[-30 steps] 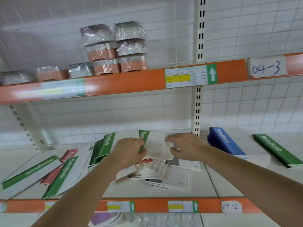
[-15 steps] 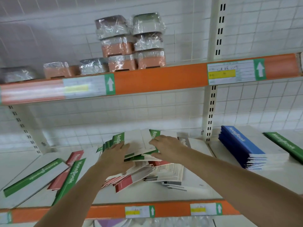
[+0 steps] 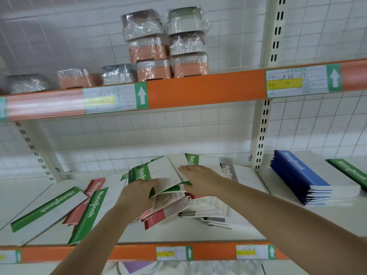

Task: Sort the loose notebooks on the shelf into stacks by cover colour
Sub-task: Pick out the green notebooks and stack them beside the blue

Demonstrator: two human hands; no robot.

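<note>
A messy pile of loose notebooks (image 3: 190,207) with green, red and grey spines lies mid-shelf. My left hand (image 3: 139,193) holds the left edge of a green-spined notebook (image 3: 158,173) on top of the pile, fingers curled round it. My right hand (image 3: 200,179) lies flat with straight fingers on a second green notebook (image 3: 191,160) beside it. At the left lie green notebooks (image 3: 47,209) and a red one (image 3: 96,185). A neat blue stack (image 3: 309,179) stands at the right, a green stack (image 3: 349,171) beyond it.
An orange shelf edge (image 3: 139,253) with price labels runs along the front. A white upright post (image 3: 260,135) divides the shelf. Shrink-wrapped boxes (image 3: 164,46) fill the upper shelf. A grey-spined notebook (image 3: 230,171) lies behind my right wrist.
The view has swung left. Both hands have shifted onto the green notebooks at the top of the pile, and the pile has spread out.
</note>
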